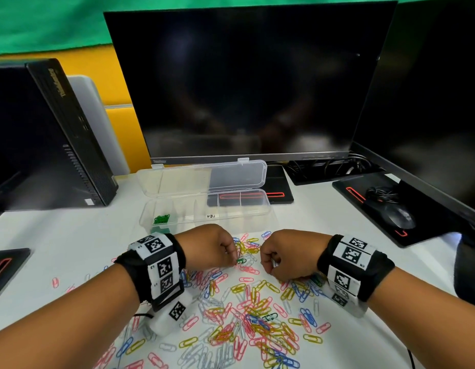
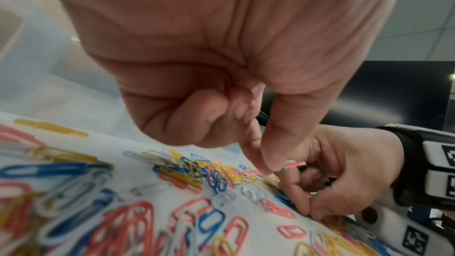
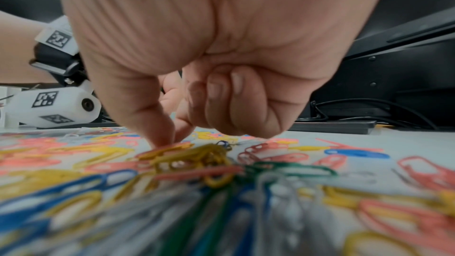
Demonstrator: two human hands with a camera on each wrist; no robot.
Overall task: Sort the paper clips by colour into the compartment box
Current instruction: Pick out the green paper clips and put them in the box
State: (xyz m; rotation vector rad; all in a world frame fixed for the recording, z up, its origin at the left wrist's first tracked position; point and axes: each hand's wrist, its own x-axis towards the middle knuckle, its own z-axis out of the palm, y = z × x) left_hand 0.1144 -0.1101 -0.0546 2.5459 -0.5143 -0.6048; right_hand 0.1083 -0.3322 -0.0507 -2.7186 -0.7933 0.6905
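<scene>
Nearest, loose clips: mixed paper clips (image 1: 252, 323) in pink, yellow, blue, clear and a few green lie scattered over the white desk (image 1: 58, 241), thickest between the two forearms and thinning toward the near edge
Wrist bands: black straps with white coded tags (image 1: 162, 265) sit on both wrists
Left hand: left hand (image 1: 209, 247) is curled over the far part of the pile, thumb and forefinger tips pressed together at a green paper clip (image 1: 241, 261) lying among pink ones; the left wrist view shows the other fingers folded into the palm
Right hand: right hand (image 1: 284, 255) is fisted just beside the left, thumb and forefinger tips pressed together down on the clips; the right wrist view shows them touching an orange-yellow clip (image 3: 165, 150), though I cannot tell whether one is actually caught between them
Compartment box: clear plastic compartment box (image 1: 260, 209) stands just beyond the hands, lid (image 1: 204, 177) hinged open toward the monitor; a small heap of green clips (image 1: 161, 219) lies in its leftmost compartment
Behind: dark monitor (image 1: 252, 83), black computer tower (image 1: 58, 134) at left, black mouse (image 1: 398, 215) on a mat at right
</scene>
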